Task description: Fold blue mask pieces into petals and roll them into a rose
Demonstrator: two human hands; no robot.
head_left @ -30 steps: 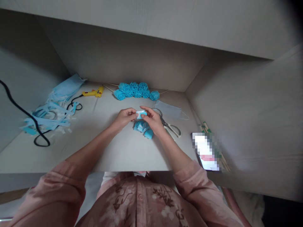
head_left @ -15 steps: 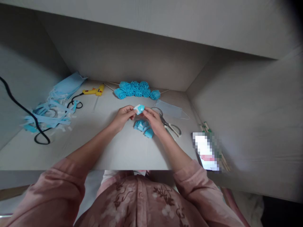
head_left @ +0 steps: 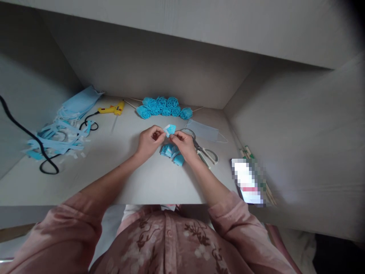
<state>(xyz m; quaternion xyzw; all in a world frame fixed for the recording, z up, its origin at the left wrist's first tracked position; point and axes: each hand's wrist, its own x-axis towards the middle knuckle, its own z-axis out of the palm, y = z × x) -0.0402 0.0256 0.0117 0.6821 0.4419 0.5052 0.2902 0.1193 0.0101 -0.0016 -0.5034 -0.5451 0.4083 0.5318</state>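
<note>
Between my two hands is a small folded piece of blue and white mask fabric. My left hand pinches its left edge between thumb and fingertips. My right hand grips the lower right side of the same piece. Just below the hands, a small pile of cut blue mask pieces lies on the table, with another blue piece against it. A pair of scissors with pale handles rests right of my right hand, partly hidden by it.
Blue fabric roses on sticks lie at the back. A yellow glue gun with a black cord is at back left, near stacked masks and cut strips. A flat mask, a phone and sticks are at right.
My left fingers have shifted and curled more at the piece's left edge. The piece has turned slightly and moved a little up and right. Other things stay put.
</note>
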